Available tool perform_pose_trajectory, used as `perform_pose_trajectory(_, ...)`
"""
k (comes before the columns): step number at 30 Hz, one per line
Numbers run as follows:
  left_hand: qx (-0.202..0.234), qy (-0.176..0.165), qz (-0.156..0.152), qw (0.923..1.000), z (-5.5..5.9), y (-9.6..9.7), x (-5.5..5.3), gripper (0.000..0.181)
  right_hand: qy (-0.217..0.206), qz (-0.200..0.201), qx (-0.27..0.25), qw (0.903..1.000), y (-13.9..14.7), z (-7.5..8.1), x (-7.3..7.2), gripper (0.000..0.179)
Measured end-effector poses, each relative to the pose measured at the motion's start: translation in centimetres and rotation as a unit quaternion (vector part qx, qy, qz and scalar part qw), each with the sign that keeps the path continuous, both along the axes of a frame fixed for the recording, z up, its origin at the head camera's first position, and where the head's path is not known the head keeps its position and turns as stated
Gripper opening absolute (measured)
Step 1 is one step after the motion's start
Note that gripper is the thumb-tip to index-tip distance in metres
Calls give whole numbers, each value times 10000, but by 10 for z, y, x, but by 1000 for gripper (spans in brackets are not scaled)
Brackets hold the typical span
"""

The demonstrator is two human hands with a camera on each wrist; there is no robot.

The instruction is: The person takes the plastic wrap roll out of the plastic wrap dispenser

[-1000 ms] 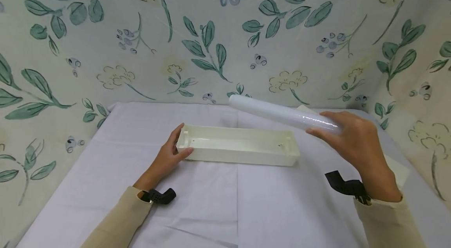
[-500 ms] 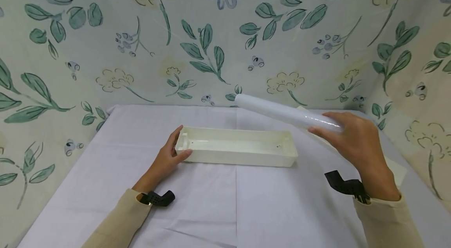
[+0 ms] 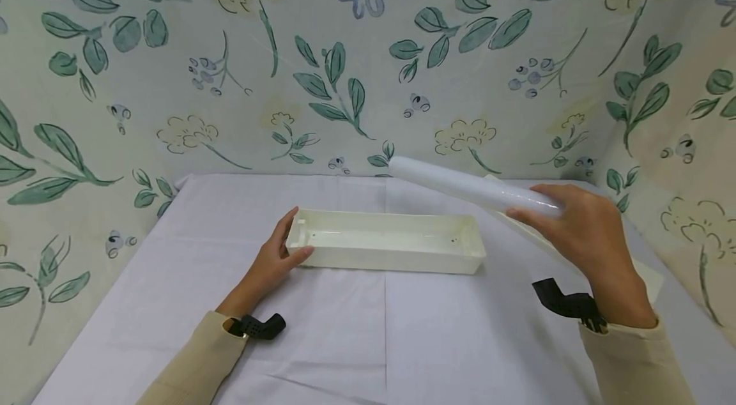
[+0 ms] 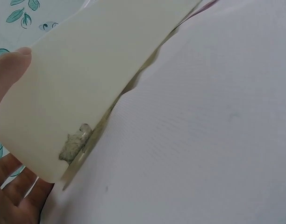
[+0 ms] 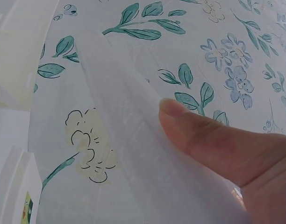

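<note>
A long cream plastic box (image 3: 385,258), open at the top, sits on the white cloth in the head view. My left hand (image 3: 273,258) grips its left end, thumb on the front wall and fingers around the end. The left wrist view shows the thumb (image 4: 14,65) against the box wall (image 4: 87,70), with a grey torn patch (image 4: 75,144) low on it. A roll of cling film (image 3: 460,184) is held by my right hand (image 3: 586,229) at its right end, raised and slanting up leftward, apart from the box. In the right wrist view, my thumb lies along the roll (image 5: 133,126).
A flat cream piece (image 3: 646,277), partly hidden by my right hand and the roll, lies at the table's right side. Floral fabric (image 3: 345,73) hangs behind the white-covered table (image 3: 322,341). Bottom left in the right wrist view is a white edge with a colourful label (image 5: 28,207).
The roll has shifted slightly to the right with my right hand. My left hand stays on the box, which has hardly moved; the head view has tilted a little.
</note>
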State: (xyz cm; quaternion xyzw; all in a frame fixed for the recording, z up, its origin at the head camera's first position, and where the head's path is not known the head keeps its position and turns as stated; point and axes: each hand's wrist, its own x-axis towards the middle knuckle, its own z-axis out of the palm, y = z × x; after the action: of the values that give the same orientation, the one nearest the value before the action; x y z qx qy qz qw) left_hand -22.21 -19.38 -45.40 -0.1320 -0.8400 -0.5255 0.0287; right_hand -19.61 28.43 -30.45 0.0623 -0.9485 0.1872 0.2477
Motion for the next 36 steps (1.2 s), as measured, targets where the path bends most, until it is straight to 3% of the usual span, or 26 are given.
perform_pose_trajectory(15,13,-34,0,10000,3,2,2,83,-234,-175,17,9996,6,3,2,66)
perform_pose_trajectory(23,-96,-141,-8,9999,35,14,21,83,-204,-191,54,9996,8,3,2,65)
perform_pose_trajectory(36,-110,-138,10,9998,36,15,22,83,-265,-216,138,9993,11,-2,-2,64)
